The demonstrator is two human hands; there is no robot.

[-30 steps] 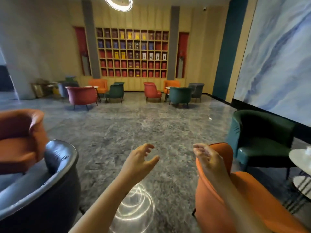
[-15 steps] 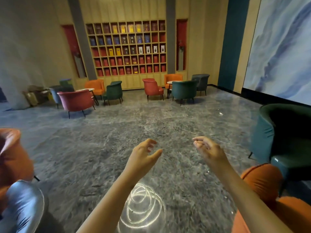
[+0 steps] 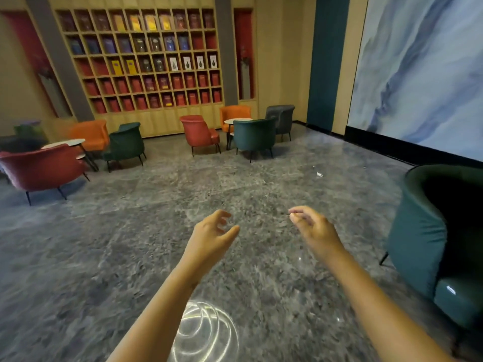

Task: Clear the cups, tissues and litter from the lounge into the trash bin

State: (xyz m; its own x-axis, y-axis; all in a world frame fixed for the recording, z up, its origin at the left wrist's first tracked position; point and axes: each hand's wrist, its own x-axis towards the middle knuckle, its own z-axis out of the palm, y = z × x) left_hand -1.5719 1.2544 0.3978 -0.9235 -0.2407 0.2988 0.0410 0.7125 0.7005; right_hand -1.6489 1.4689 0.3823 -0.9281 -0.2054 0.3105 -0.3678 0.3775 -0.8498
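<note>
A small white scrap of litter (image 3: 319, 174) lies on the floor (image 3: 117, 257), beyond the near green armchair (image 3: 418, 231). The left hand (image 3: 209, 237) and right hand (image 3: 315, 229) hover beside that armchair, fingers loosely curled and empty. No bin shows, and the pickup looks not yet begun.

Grey veined stone floor (image 3: 125, 257): polished, glossy, mirrors ring light. Dark green tub armchair (image 3: 418, 241) near right: velvety cloth, soft sheen. Tan wooden grid shelf (image 3: 142, 57) far: matt. Small white scrap (image 3: 319, 174) far right: paper-like, crumpled.
</note>
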